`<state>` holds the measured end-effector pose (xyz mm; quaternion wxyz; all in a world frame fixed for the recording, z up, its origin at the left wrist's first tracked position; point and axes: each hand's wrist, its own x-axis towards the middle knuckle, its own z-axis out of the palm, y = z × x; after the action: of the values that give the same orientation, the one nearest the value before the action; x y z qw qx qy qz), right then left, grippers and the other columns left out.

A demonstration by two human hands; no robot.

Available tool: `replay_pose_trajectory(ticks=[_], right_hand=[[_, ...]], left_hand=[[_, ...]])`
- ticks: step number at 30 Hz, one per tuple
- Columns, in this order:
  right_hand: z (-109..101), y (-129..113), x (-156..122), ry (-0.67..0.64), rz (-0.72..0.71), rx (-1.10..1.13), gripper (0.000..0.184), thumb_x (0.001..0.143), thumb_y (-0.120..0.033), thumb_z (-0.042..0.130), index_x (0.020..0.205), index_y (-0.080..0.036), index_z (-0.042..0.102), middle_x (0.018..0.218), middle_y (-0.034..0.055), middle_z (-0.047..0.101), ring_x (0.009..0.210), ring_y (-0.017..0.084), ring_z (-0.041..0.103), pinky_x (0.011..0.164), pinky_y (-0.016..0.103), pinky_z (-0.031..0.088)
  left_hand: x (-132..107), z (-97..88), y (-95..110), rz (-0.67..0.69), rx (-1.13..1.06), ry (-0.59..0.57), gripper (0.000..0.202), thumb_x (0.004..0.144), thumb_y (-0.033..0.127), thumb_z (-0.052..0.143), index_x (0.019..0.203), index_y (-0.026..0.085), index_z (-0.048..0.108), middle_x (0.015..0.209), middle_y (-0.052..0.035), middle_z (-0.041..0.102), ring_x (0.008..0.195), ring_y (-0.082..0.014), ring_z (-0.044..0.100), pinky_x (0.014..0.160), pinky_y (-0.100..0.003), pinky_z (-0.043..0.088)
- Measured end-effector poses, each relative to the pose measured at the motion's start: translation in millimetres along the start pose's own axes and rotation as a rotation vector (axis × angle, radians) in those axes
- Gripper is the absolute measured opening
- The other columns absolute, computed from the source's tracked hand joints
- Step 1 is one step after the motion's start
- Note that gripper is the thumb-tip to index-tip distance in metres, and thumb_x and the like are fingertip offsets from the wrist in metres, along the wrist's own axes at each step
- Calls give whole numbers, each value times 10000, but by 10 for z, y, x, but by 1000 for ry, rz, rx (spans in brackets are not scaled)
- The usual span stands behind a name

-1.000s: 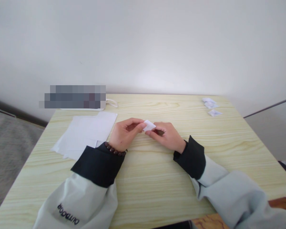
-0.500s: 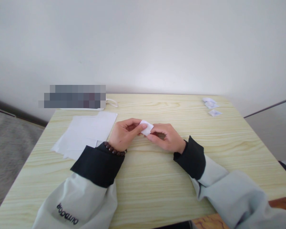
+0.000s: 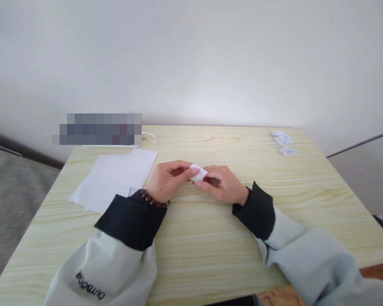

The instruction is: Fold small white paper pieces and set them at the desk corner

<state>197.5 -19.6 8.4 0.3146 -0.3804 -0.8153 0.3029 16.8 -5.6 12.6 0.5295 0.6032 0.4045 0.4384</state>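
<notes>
A small folded piece of white paper (image 3: 200, 173) is held between both hands over the middle of the table. My left hand (image 3: 166, 180), with a dark bead bracelet at the wrist, pinches it with the thumb on top. The fingers of my right hand (image 3: 224, 182) close on its right edge, thumb below and index finger above. Part of the paper is covered by the fingertips. Beside my left wrist lie several loose white sheets (image 3: 118, 170), partly under the left sleeve.
Several small folded paper pieces (image 3: 283, 139) lie at the table's far right. A blurred-out object (image 3: 100, 129) with a white strap (image 3: 150, 137) stands at the far left. The light wood table (image 3: 204, 246) meets a white wall (image 3: 210, 63). A dark object (image 3: 236, 301) shows at the near edge.
The folded paper has tilted and shifted slightly to the right in the fingers. My left fingers moved a little with it, and the right thumb sits nearer the paper's lower edge.
</notes>
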Motion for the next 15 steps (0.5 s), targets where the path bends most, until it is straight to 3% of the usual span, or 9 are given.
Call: replay_pose_trajectory(ticks=[7,12,15], right_hand=[[18,17,26,-9,-51,-95,306,872,-298,520,615,-146,581,567,-10,514,547,82,448,564,218,324],[17,10,22,14,-26,-112,295,862,-292,528,622,-137,603,534,-23,481,502,67,409,524,211,304],[19,14,8,48,18,-63,265,857,-297,534,675,-134,635,548,-22,511,490,60,417,498,198,306]], left_hand=[[-8,-25,63,29,126,-16,245,767,365,634,723,138,715,768,-43,726,725,-166,650,676,-239,516],[0,-22,33,13,166,22,262,756,383,646,755,131,714,755,-44,720,665,-149,630,614,-228,504],[13,-17,-3,-30,79,19,328,715,414,684,865,123,698,805,-59,723,646,-144,631,599,-237,516]])
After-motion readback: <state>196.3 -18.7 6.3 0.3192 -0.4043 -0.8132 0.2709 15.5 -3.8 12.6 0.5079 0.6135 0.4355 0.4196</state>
